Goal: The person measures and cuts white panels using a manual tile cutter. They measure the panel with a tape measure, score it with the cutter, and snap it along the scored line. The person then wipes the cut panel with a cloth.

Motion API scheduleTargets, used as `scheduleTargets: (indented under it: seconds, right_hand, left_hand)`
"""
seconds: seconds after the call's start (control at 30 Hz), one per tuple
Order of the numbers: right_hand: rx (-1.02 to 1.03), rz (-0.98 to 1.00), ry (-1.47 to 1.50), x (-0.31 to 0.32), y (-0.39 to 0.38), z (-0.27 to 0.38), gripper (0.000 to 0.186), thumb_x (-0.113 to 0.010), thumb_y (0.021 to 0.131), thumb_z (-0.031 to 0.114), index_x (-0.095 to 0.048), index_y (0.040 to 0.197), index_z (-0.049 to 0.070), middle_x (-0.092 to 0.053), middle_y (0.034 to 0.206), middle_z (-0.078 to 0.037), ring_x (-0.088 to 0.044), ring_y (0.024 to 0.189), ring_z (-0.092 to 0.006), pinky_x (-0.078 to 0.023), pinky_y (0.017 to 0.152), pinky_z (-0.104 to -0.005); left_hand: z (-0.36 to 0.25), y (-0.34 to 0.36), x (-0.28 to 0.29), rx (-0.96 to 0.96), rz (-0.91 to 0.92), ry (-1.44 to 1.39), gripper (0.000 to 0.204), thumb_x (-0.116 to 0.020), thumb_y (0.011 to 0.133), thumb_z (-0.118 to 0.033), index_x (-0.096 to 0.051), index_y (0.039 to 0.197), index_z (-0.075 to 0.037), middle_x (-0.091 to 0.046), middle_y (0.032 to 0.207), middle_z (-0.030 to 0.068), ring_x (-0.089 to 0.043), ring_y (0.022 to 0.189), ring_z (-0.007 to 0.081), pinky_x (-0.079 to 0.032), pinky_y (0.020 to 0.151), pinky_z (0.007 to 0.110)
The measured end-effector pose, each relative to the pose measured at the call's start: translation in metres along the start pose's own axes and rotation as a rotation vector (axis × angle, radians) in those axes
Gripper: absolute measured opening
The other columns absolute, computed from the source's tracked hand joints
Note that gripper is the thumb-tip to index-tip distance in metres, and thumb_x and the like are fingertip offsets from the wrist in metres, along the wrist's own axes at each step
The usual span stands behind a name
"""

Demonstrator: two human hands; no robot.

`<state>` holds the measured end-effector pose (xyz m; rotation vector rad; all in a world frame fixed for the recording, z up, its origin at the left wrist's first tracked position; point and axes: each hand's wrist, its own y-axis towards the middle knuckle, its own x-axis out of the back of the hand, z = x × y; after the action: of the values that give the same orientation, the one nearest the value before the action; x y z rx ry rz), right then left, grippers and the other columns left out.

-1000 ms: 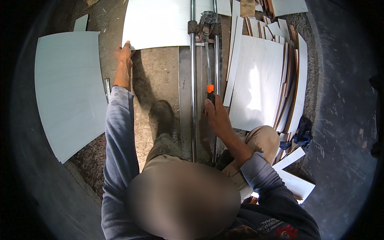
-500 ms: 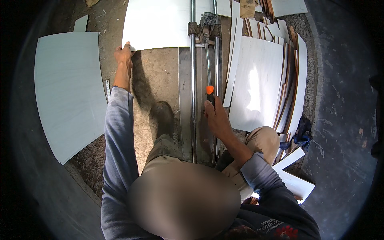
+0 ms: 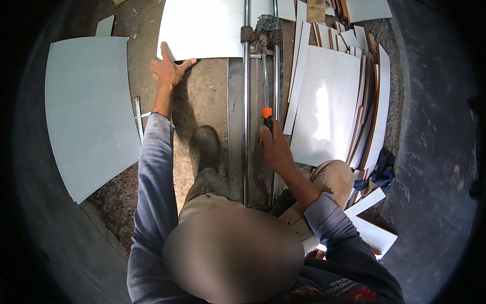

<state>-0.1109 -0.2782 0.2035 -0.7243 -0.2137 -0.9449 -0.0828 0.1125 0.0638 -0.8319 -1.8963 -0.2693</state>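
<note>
A large white tile (image 3: 202, 28) lies at the far side, its right part under the two steel rails of a manual tile cutter (image 3: 246, 101). My left hand (image 3: 169, 73) is at the tile's near left corner, thumb and fingers spread, with fingertips at the edge. My right hand (image 3: 276, 147) is closed round the black grip of the cutter's handle (image 3: 267, 114), which has an orange collar. From there a metal rod runs away from me to the carriage (image 3: 264, 38) on the rails, which sits over the tile near its front edge.
A pale tile stack (image 3: 91, 116) lies on the left, with a metal square (image 3: 138, 119) beside it. On the right are a leaning white tile (image 3: 324, 106) and many cut strips (image 3: 372, 106). A dark cloth (image 3: 383, 169) lies near them. My left boot (image 3: 206, 147) stands beside the cutter.
My left hand has opened from its hold on the tile's corner, spreading its fingers and shifting slightly right along the edge. My right hand stays on the handle; the carriage has barely moved.
</note>
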Motion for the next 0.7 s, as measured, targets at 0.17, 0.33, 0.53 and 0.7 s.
scheduleTargets:
  seconds: [0.17, 0.33, 0.53, 0.7]
  right_hand:
    - [0.016, 0.005, -0.011, 0.002, 0.001, 0.001, 0.046, -0.046, 0.11, 0.038, -0.049, 0.129, -0.003, -0.056, 0.081, -0.006, -0.054, 0.074, -0.0145, -0.046, 0.07, -0.0345]
    - [-0.018, 0.029, 0.005, 0.003, 0.0, 0.005, 0.045, -0.046, 0.11, 0.038, -0.049, 0.129, -0.003, -0.054, 0.081, -0.004, -0.053, 0.073, -0.0139, -0.046, 0.069, -0.0341]
    - [-0.01, 0.032, 0.013, 0.004, -0.001, 0.009, 0.044, -0.046, 0.11, 0.038, -0.05, 0.128, -0.002, -0.054, 0.08, -0.004, -0.052, 0.072, -0.0138, -0.046, 0.068, -0.034]
    - [-0.027, 0.028, 0.023, 0.004, -0.001, 0.005, 0.042, -0.046, 0.11, 0.037, -0.05, 0.126, -0.002, -0.055, 0.08, -0.005, -0.053, 0.073, -0.0141, -0.046, 0.068, -0.0341]
  left_hand:
    - [0.005, -0.004, -0.009, -0.061, -0.142, 0.063, 0.129, -0.084, 0.068, -0.077, -0.021, 0.166, -0.019, -0.041, 0.137, 0.0371, -0.042, 0.128, 0.0536, -0.036, 0.1, 0.072]
    - [0.007, -0.007, -0.014, -0.036, -0.149, -0.002, 0.128, -0.083, 0.069, -0.076, -0.022, 0.165, -0.018, -0.038, 0.14, 0.0389, -0.037, 0.133, 0.055, -0.031, 0.103, 0.076]
    - [0.009, -0.006, -0.018, -0.046, -0.163, -0.016, 0.129, -0.082, 0.069, -0.077, -0.021, 0.166, -0.018, -0.034, 0.144, 0.0407, -0.034, 0.137, 0.057, -0.029, 0.106, 0.077]
    - [0.012, -0.006, -0.021, -0.081, -0.206, -0.006, 0.127, -0.081, 0.071, -0.076, -0.021, 0.165, -0.016, -0.028, 0.15, 0.0456, -0.03, 0.142, 0.0596, -0.03, 0.109, 0.075]
